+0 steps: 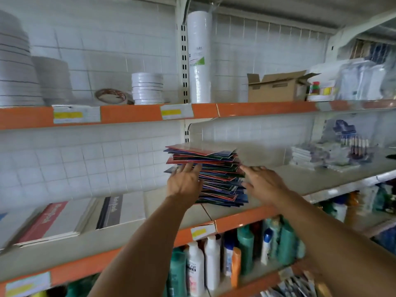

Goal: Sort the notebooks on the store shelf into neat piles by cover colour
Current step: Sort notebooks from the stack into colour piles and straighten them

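A tall, untidy stack of thin notebooks (216, 166) with red, blue and green covers mixed together stands on the middle shelf (289, 181), its edges sticking out at different angles. My left hand (184, 185) lies against the stack's left front side with fingers straight, fingertips touching covers about halfway up. My right hand (263, 181) reaches in from the right with fingers extended, its index fingertip at the stack's right edge. Neither hand grips a notebook.
Large writing pads (70, 217) lie flat on the same shelf to the left. Packaged stationery (325, 155) sits to the right. Above are plates, tape rolls (147, 88), a cup tube and a cardboard box (276, 87). Shampoo bottles (225, 258) fill the shelf below.
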Demonstrator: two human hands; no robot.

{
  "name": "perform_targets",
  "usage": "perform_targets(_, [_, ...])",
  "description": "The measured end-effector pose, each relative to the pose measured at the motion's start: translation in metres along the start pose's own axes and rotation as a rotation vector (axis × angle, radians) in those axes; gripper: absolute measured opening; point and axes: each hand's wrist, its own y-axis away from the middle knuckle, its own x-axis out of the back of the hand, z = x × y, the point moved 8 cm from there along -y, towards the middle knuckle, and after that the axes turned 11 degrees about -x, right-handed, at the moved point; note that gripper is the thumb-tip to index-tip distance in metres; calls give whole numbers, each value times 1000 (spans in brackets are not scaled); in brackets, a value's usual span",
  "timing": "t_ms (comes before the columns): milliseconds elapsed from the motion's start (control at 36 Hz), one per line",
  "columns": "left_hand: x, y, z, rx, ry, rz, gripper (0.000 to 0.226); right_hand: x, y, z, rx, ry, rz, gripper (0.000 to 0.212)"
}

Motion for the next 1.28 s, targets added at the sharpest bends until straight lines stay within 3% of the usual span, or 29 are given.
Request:
perform_targets(194, [5,-48,20,-2,-77,57,60,1,-37,10,42,-50,45,57])
perform_targets(444, [-20,-100,11,44,-129,-71,70,0,-83,2,67,-96,65,56])
perform_targets(694, [-20,-109,5,89,-196,-110,44,-12,-109,-16,142,-117,41,56])
perform_targets(944, [-5,-97,-7,159,-314,-112,59,-5,-111,-21,182,-52,205,33])
perform_targets(1278, [3,-98,-8,216,-370,-109,39,11,-105,-28,255,-15,313,36])
